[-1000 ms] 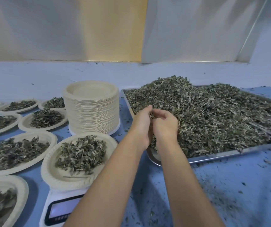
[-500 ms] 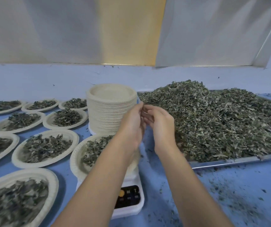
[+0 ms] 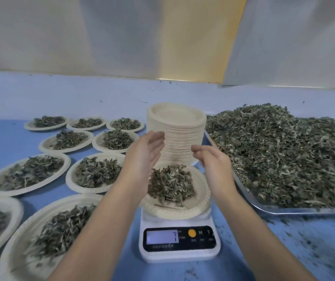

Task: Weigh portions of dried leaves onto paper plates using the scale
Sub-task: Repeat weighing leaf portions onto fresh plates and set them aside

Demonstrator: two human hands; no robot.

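A white digital scale [image 3: 179,243] stands on the blue table, its display lit. On it sits a paper plate [image 3: 200,201] with a mound of dried leaves [image 3: 170,184]. My left hand [image 3: 145,151] hovers above the plate's left side, palm turned inward, fingers straight and empty. My right hand [image 3: 213,161] hovers above the plate's right rim, fingers loosely bent, holding nothing. A metal tray [image 3: 263,207] heaped with a pile of loose dried leaves [image 3: 280,151] lies to the right.
A tall stack of empty paper plates [image 3: 176,134] stands just behind the scale. Several filled plates [image 3: 93,174] cover the table to the left and front left. Leaf crumbs litter the blue surface at the right front. A wall runs behind.
Both hands came from the leaf pile to above the scale's plate and spread apart, now empty. The plate's leaf mound looks bigger. The view swung left.
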